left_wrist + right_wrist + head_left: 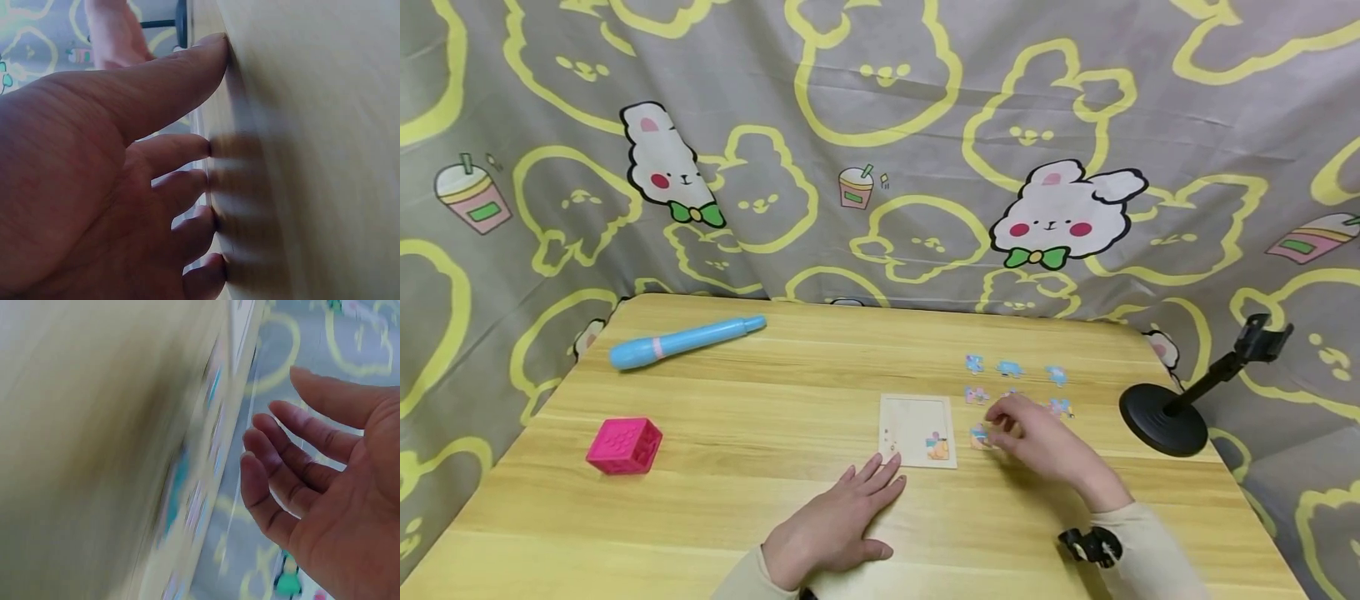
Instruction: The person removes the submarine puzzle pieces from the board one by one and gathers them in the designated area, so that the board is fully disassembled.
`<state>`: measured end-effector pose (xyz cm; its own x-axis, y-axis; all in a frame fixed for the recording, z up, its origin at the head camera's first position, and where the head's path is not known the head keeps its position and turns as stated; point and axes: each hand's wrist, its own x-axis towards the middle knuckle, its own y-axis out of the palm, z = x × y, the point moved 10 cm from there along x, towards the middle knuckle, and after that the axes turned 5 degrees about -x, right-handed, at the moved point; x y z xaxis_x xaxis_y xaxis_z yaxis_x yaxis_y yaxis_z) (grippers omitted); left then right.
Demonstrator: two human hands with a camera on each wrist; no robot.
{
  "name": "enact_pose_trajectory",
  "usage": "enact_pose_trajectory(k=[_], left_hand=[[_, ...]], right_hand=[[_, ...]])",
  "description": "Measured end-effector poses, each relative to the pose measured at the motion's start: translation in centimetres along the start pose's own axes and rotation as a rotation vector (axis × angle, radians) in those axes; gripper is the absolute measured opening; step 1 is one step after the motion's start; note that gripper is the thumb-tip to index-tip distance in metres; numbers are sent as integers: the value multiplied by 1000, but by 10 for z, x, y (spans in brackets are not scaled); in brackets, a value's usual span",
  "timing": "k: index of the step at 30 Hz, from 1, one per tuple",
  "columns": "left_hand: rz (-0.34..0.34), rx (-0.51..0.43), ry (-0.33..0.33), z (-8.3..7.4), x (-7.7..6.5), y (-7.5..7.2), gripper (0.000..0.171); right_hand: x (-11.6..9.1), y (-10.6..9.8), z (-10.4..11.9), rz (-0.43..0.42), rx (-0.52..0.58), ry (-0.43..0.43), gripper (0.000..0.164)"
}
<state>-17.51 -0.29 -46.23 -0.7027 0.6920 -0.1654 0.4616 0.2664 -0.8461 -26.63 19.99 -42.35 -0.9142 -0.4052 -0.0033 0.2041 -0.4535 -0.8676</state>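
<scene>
My left hand [838,525] rests on the table with its fingers spread, fingertips at the lower edge of a pale puzzle tray [910,417]. One orange-and-blue jigsaw piece [937,447] lies in the tray's lower right corner. Above the loose pieces hovers my right hand [1037,437], fingers loosely bent, thumb apart; the right wrist view shows nothing in it. Nearest its fingertips is another jigsaw piece [979,437], partly covered. More blue and pink pieces [1010,368] lie in rows behind the hand, some partly hidden by it.
A black stand [1165,419] with a round base is at the right. On the left side are a blue wand-like tube [688,340] and a pink block [625,446]. A patterned curtain [887,167] hangs behind the wooden table [760,400].
</scene>
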Motion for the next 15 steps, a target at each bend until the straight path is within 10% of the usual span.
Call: enact_pose_trajectory(k=[15], left_hand=[[-6,18,4,0,0,-1,79]], right_hand=[[28,56,60,105,-153,-147,29]])
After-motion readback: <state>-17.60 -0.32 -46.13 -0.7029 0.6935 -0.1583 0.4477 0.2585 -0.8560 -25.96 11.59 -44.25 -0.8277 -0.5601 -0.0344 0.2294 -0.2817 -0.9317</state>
